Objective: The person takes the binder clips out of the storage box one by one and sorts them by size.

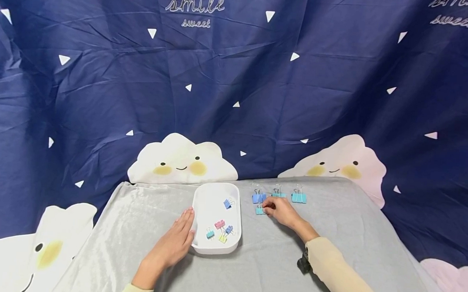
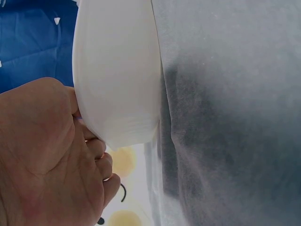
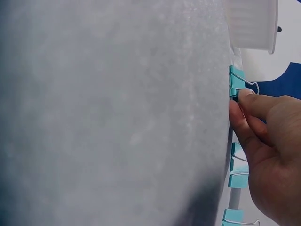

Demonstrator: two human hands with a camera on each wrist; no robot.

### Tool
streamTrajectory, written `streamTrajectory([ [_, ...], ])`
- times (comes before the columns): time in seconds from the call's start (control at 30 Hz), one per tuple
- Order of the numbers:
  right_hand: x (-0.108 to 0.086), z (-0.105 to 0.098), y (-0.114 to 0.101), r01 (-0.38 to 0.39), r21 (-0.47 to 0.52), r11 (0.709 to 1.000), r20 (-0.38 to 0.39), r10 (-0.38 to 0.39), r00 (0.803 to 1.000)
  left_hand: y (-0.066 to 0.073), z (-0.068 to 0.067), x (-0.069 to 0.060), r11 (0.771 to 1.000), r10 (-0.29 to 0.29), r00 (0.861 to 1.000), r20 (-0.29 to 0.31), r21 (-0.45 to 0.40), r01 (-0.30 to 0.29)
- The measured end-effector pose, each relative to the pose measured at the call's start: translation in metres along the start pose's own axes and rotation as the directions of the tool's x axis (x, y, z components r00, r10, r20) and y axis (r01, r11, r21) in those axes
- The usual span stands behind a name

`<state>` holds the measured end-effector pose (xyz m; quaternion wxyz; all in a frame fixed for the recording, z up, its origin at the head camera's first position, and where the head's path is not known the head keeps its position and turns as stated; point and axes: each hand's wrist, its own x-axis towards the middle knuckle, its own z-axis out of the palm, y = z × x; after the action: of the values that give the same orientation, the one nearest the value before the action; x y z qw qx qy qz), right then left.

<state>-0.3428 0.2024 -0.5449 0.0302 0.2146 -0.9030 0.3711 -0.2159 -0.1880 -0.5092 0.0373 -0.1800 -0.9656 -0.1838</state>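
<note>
My right hand (image 1: 282, 211) pinches a small teal binder clip (image 1: 259, 210) between thumb and fingertips, low over the grey cloth. In the right wrist view, thumb and forefinger meet at the edge of the teal clip (image 3: 237, 77), whose wire handle sticks out. A larger blue binder clip (image 1: 258, 198) stands just behind it, beside two teal ones, one (image 1: 278, 195) partly behind the hand and one (image 1: 299, 198) farther right. My left hand (image 1: 173, 241) rests with straight fingers along the left side of a white tray (image 1: 215, 250), touching its rim.
Inside the tray lie small binder clips: a blue one (image 1: 228, 203) toward the back, and pink (image 1: 219, 224), teal (image 1: 210, 234), yellow (image 1: 223, 238) and another blue (image 1: 229, 229) ones near the front. A dark blue curtain (image 1: 229, 67) with clouds hangs behind the cloth-covered table (image 1: 291, 270).
</note>
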Motion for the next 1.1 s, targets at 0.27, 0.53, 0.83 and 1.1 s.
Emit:
streamTrajectory([
  [0.27,-0.001,-0.001,-0.002,-0.031,0.038,0.999,0.029,0.03,0.999,-0.002,0.001,0.0,1.0,-0.013,1.0,0.016,0.002,0.013],
  [0.53,0.001,-0.008,-0.008,-0.03,0.015,0.999,0.014,0.03,0.999,-0.001,0.001,0.001,1.0,-0.006,1.0,0.004,-0.001,0.006],
  [0.83,0.018,-0.031,-0.034,0.107,-0.108,0.988,-0.037,-0.111,0.993,-0.002,0.0,0.001,1.0,-0.015,1.0,0.023,-0.015,0.015],
  [1.1,0.04,-0.046,-0.079,0.251,-0.207,0.946,-0.001,-0.256,0.967,-0.004,0.0,0.001,1.0,-0.012,0.999,0.036,-0.001,0.012],
])
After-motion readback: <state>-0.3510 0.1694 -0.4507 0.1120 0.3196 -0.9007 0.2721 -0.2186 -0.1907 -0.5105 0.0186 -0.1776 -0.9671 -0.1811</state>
